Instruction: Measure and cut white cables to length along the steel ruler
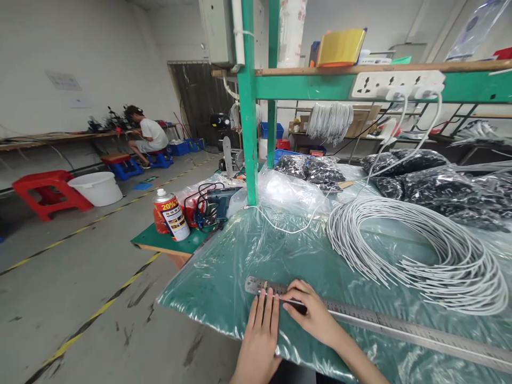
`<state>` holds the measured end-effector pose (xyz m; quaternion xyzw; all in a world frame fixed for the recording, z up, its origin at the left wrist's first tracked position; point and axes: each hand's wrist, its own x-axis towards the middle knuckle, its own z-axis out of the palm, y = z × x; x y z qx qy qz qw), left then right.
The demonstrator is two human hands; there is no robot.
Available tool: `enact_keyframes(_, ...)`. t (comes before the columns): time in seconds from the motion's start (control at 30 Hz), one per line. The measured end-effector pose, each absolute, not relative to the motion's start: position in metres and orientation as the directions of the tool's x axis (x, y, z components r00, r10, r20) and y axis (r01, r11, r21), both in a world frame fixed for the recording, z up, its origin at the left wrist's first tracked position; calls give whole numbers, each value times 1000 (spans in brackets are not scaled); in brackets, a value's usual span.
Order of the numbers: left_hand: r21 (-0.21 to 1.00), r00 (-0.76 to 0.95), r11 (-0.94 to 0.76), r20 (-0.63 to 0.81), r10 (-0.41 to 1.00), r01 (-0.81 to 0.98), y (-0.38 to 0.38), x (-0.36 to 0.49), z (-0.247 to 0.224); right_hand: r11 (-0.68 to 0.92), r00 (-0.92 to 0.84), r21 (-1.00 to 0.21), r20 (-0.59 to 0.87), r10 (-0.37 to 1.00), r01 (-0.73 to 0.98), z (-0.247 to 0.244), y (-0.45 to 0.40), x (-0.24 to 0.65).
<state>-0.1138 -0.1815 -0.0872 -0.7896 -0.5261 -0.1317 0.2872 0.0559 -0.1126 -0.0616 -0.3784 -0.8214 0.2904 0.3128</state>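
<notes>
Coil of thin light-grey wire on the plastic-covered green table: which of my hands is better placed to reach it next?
Your right hand, probably: it is nearer the coil. Your left hand is farther off, at the left end of the long silver metal ruler.

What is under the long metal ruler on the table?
The ruler appears to rest on a clear plastic sheet over a green tabletop, visible along its edges. What lies directly beneath it is covered.
</notes>
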Motion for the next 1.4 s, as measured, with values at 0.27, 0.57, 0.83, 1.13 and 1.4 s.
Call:
enact_keyframes(0.27,-316,413,-275,565,715,908,-178,-114,-88,558,-518,-697,305,799,450,-62,-112,56)
enact_keyframes(0.57,-249,381,-292,497,780,923,-179,-112,-89,569,-518,-688,317,794,451,-58,-115,57)
enact_keyframes(0.83,-133,402,-380,371,837,915,-181,-107,-76,632,-549,-589,346,761,504,-67,-117,66)
enact_keyframes(1.13,-127,412,-393,231,881,911,-190,-98,-71,677,-568,-568,394,723,467,-86,-118,82)
enact_keyframes(1.4,-184,430,-394,237,871,900,-194,-96,-70,712,-580,-544,431,692,445,-90,-116,86)
